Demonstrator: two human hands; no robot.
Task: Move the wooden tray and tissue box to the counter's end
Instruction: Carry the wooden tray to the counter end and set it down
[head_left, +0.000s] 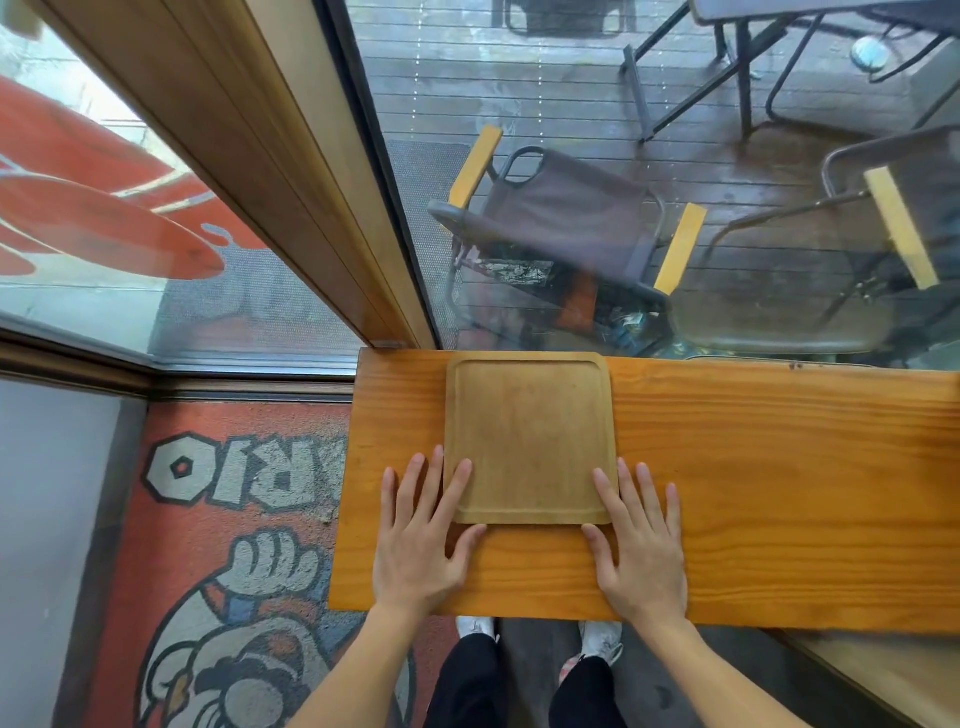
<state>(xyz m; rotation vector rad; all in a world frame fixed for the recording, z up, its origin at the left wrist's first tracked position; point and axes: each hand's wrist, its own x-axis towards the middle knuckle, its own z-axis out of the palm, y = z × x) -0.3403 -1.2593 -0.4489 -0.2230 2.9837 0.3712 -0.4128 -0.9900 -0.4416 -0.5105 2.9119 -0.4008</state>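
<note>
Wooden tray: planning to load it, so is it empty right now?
Empty: the wooden tray lies flat, its recessed surface bare.

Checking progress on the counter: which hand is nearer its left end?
Left. The left hand lies at the wooden tray's left corner, close to the counter's end; the right hand lies beyond it.

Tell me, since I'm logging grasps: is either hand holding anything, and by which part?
Nothing is gripped. Both the left hand and right hand lie flat, fingers resting on the wooden tray at its near corners.
</note>
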